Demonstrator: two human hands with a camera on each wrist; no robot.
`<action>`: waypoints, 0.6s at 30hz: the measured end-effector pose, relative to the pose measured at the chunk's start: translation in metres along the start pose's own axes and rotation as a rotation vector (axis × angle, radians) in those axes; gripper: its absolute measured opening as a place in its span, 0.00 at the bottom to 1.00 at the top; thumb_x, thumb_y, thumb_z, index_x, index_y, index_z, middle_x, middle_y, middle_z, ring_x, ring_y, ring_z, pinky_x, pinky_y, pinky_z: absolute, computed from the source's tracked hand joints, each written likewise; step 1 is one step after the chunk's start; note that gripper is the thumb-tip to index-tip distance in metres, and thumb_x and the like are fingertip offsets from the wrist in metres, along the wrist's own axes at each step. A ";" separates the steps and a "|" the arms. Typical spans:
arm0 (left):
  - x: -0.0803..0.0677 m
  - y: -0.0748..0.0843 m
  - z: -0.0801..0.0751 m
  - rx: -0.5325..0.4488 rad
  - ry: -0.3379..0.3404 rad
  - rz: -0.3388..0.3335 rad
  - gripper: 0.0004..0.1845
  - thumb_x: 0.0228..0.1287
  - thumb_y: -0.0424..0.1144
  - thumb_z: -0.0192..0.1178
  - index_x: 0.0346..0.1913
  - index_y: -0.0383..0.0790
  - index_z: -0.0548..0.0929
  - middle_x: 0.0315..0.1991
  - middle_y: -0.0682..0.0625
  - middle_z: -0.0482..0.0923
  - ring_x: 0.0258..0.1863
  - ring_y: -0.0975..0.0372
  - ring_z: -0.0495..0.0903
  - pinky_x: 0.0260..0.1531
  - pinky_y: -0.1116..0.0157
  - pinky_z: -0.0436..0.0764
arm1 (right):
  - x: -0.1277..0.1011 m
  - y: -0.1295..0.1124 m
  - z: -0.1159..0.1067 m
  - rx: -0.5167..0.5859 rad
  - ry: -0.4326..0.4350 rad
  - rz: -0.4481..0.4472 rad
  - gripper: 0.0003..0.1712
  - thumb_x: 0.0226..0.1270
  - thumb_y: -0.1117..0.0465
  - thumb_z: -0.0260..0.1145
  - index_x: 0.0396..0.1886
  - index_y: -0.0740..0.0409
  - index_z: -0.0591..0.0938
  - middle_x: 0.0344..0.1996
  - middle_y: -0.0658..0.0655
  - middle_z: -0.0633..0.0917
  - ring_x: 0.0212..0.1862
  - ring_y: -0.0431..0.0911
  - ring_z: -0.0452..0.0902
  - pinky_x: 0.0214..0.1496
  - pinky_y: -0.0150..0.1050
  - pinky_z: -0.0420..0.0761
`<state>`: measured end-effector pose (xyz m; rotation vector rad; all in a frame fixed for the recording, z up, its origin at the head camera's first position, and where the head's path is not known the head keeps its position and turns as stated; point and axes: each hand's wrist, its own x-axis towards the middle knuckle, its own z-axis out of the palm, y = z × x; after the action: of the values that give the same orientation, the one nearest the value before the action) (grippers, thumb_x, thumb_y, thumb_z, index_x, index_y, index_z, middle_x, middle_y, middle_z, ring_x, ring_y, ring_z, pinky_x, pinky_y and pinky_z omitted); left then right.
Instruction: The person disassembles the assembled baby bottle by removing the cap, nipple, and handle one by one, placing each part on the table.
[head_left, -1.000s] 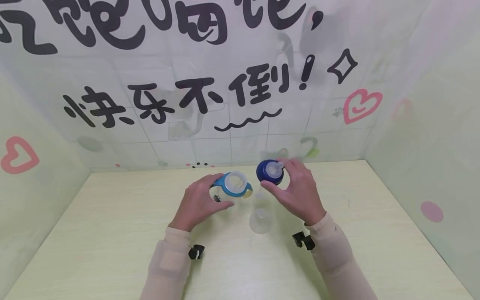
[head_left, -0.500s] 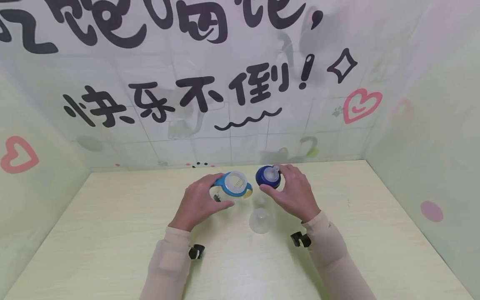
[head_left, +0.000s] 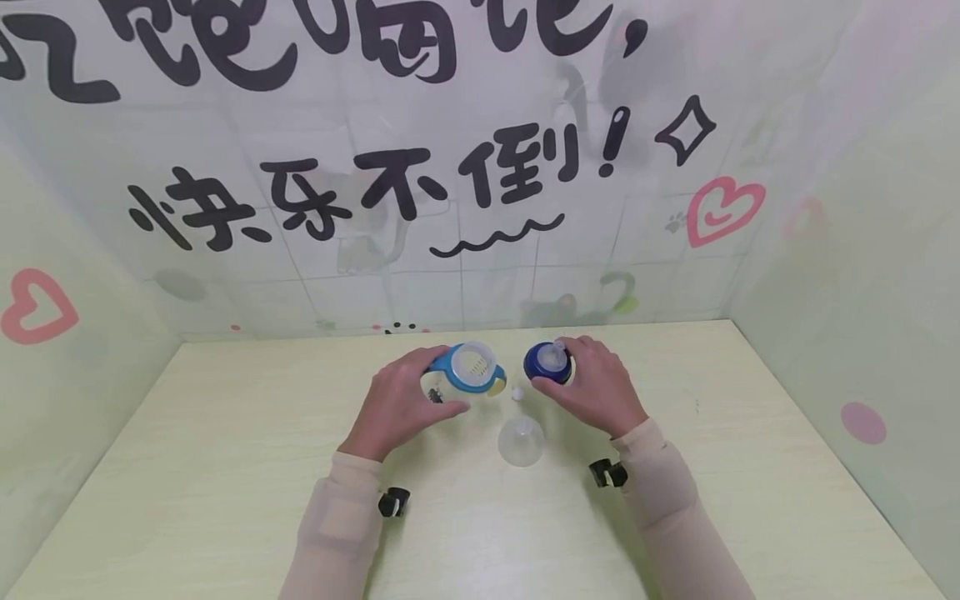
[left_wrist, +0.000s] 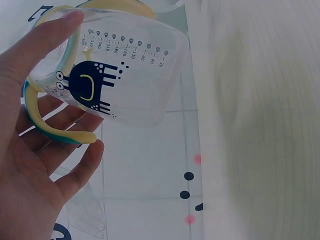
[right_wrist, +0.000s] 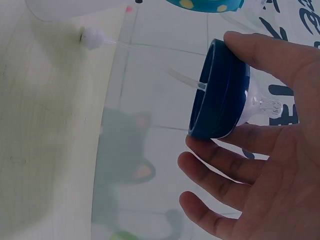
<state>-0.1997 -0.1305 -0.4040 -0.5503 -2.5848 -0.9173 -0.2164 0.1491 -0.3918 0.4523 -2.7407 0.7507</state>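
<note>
My left hand (head_left: pixel 397 400) grips a clear baby bottle (left_wrist: pixel 135 75) by its neck, where a blue and yellow handle ring (left_wrist: pixel 60 131) sits. The bottle carries a measuring scale and a dark cartoon animal; its round mouth faces up in the head view. To its right, my right hand (head_left: pixel 600 383) holds a dark blue screw ring (right_wrist: pixel 220 92) between thumb and fingers. A clear teat (right_wrist: pixel 257 105) sticks out of one side of the ring. From the other side hangs a thin straw (right_wrist: pixel 175 75) ending in a small white ball (right_wrist: pixel 93 38).
A clear dome cap (head_left: pixel 521 442) stands on the pale wooden table (head_left: pixel 480 533) between the forearms. Behind the table rises a printed backdrop (head_left: pixel 420 292), with side walls left and right. Black clips (head_left: pixel 393 502) show at both wrists.
My right hand has lowered the blue ring with its teat and straw toward the table, shifting slightly right at the end. The left hand and bottle have stayed nearly still.
</note>
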 end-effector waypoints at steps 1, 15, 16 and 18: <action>0.000 0.000 0.000 0.001 0.000 0.002 0.40 0.42 0.50 0.81 0.60 0.38 0.80 0.52 0.47 0.84 0.50 0.54 0.83 0.50 0.50 0.81 | -0.001 0.002 0.000 -0.009 -0.020 0.001 0.38 0.55 0.44 0.75 0.56 0.67 0.80 0.45 0.64 0.84 0.47 0.58 0.79 0.50 0.58 0.77; 0.001 0.002 0.000 0.002 -0.011 0.002 0.41 0.41 0.50 0.82 0.60 0.37 0.80 0.51 0.47 0.84 0.49 0.54 0.83 0.50 0.51 0.81 | -0.001 0.025 -0.004 -0.113 -0.281 0.044 0.36 0.51 0.48 0.78 0.54 0.67 0.80 0.46 0.62 0.85 0.47 0.56 0.80 0.49 0.57 0.79; 0.001 0.002 0.001 0.002 -0.010 0.001 0.41 0.41 0.50 0.82 0.60 0.37 0.80 0.51 0.47 0.84 0.50 0.54 0.83 0.50 0.50 0.81 | -0.001 0.026 -0.003 -0.115 -0.306 0.046 0.36 0.51 0.49 0.78 0.54 0.66 0.80 0.46 0.62 0.85 0.46 0.56 0.80 0.48 0.57 0.79; 0.001 0.002 0.001 0.002 -0.009 0.001 0.41 0.41 0.50 0.82 0.60 0.37 0.80 0.51 0.47 0.84 0.49 0.54 0.83 0.50 0.50 0.81 | -0.001 0.027 -0.003 -0.116 -0.346 0.056 0.35 0.50 0.50 0.79 0.54 0.66 0.80 0.45 0.61 0.85 0.45 0.55 0.80 0.48 0.56 0.79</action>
<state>-0.1998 -0.1280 -0.4031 -0.5559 -2.5931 -0.9145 -0.2249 0.1728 -0.4020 0.5258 -3.1097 0.5668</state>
